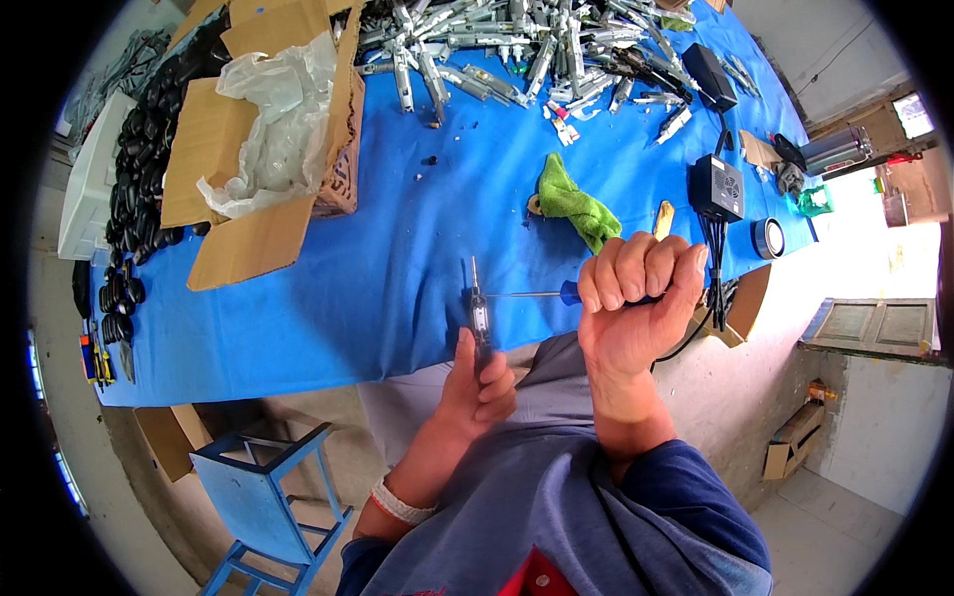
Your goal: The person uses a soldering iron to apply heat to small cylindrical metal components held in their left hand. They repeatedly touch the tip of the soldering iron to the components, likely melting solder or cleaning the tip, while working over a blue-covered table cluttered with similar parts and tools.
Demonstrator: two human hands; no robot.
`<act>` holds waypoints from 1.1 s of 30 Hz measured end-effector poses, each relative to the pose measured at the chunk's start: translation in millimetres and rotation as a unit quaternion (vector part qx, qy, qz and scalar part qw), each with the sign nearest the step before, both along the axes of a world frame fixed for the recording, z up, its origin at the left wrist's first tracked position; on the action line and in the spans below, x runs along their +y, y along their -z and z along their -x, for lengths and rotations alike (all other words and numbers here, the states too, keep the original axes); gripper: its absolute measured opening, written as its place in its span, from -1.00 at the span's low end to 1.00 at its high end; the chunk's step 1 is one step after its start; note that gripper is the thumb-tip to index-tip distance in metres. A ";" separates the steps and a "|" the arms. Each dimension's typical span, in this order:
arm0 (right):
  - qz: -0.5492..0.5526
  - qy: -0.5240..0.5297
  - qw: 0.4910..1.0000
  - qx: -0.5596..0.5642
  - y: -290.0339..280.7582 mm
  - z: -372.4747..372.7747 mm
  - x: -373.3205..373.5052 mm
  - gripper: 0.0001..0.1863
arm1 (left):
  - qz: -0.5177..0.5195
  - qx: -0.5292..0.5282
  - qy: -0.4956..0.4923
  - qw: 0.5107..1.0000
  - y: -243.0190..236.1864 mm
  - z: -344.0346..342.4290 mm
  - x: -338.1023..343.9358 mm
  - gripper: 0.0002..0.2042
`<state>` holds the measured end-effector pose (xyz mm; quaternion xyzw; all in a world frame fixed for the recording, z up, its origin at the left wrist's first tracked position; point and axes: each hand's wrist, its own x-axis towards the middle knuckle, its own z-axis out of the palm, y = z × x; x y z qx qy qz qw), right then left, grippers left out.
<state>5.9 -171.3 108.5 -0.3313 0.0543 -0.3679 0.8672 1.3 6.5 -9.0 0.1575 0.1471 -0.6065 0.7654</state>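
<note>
My left hand (475,389) is closed around the lower end of a slim dark device (480,320) with a pale inner strip and a thin metal shaft pointing up. In my right hand (636,293) is the blue handle of a screwdriver (569,292), gripped with the fingers wrapped round it. Its thin blade runs leftward to the upper part of the device; the tip looks to be touching there, though the exact contact is too small to make out. Beyond my right hand lies a crumpled green cloth (576,206).
A blue-covered table (397,288) carries a heap of silvery narrow parts (477,50) at the far side. An open cardboard box (343,149) with plastic lining and black casings (149,169) stand left. At right are a black power unit (717,187) and cables. A blue chair (253,507) is lower left.
</note>
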 end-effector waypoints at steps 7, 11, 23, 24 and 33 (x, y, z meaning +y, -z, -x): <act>0.027 -0.022 0.999 0.021 -2.0 -7.8 -1.0 -0.53 | 0.033 0.007 -0.007 0.999 3.7 1.5 0.0 -0.37; 0.047 0.004 0.997 0.065 -8.8 -12.5 6.1 -0.54 | 0.084 0.028 -0.024 0.996 7.5 3.1 -0.4 -0.37; 0.047 -0.010 0.999 -0.005 -6.4 -10.3 14.4 -0.54 | 0.068 0.010 -0.022 0.997 3.9 2.7 -2.1 -0.34; 0.079 -0.013 0.997 0.016 -7.9 -10.5 15.1 -0.53 | 0.058 0.007 -0.018 0.998 3.6 2.4 -2.1 -0.33; 0.177 -0.034 0.983 0.042 -13.5 -18.5 18.3 -0.51 | -0.064 -0.026 -0.001 0.998 -8.9 0.6 -5.5 -0.33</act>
